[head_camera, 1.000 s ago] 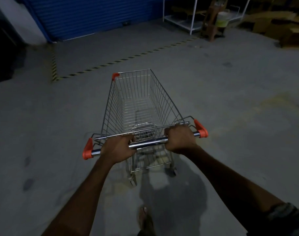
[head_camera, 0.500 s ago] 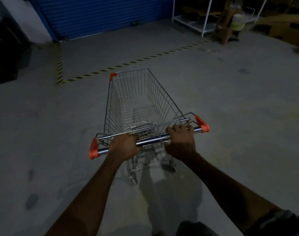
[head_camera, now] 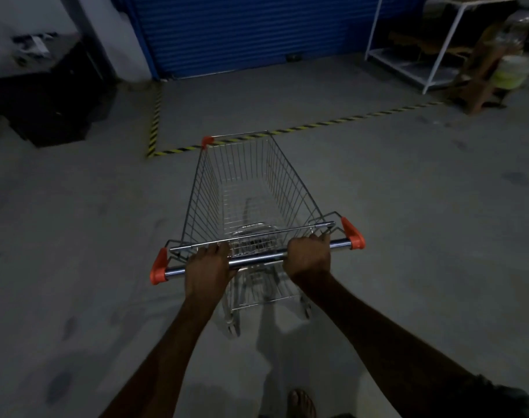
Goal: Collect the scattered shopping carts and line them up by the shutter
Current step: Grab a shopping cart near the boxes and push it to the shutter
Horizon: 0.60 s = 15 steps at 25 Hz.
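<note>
Concrete floor [head_camera: 76, 236] filled most of the frame. The blue roller shutter [head_camera: 257, 34] ran across the top centre. Your wire shopping cart [head_camera: 290, 188] stood mid-frame, nose toward the shutter but well apart from it, w/ its front rim over the black-yellow hazard tape [head_camera: 347, 119] in the pic. A white metal rack [head_camera: 408, 66] sat upper right. You had both hands on the chrome handle bar [head_camera: 257, 260], lower centre. Your left hand [head_camera: 209, 267] gripped the bar's left part, fingers curled over it. Your right hand [head_camera: 308, 256] gripped the right part, near the right orange end cap [head_camera: 352, 232]. Your sandalled foot [head_camera: 301, 402] showed at the bottom edge.
</note>
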Tool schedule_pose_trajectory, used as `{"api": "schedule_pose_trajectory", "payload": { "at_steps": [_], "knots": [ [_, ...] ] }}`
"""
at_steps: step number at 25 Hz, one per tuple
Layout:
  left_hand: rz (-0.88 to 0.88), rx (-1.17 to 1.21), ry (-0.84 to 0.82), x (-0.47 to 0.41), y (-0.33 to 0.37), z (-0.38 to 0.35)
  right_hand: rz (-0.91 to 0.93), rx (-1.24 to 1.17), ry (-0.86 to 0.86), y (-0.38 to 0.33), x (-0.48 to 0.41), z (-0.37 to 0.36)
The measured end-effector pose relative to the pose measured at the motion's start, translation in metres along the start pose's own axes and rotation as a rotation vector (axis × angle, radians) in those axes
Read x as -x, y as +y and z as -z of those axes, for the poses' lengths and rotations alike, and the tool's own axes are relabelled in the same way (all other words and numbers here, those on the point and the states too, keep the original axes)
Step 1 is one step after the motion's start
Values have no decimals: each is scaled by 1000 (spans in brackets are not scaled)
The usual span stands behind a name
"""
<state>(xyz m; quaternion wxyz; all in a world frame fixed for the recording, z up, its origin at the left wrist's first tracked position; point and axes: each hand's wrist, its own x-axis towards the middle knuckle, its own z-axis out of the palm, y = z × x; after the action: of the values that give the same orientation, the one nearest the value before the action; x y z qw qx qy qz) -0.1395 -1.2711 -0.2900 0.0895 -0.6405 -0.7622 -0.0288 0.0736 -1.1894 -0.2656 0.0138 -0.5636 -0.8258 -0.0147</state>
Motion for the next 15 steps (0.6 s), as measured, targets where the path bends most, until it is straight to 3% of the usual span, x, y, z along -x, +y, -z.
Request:
{"api": "schedule_pose_trajectory", "payload": {
  "at_steps": [4,9,13,15],
  "knots": [
    [-18,81,2,-76,-41,-14,28,-91,9,-18,-97,-2],
    [-104,89,14,-174,-105,-39,191,-158,241,-48,-198,-31],
    [-119,117,0,-258,-169,-59,175,-132,408,-89,-290,-49],
    [-121,129,-27,-301,-201,-67,145,-161,372,-112,-336,-53]
  ]
}}
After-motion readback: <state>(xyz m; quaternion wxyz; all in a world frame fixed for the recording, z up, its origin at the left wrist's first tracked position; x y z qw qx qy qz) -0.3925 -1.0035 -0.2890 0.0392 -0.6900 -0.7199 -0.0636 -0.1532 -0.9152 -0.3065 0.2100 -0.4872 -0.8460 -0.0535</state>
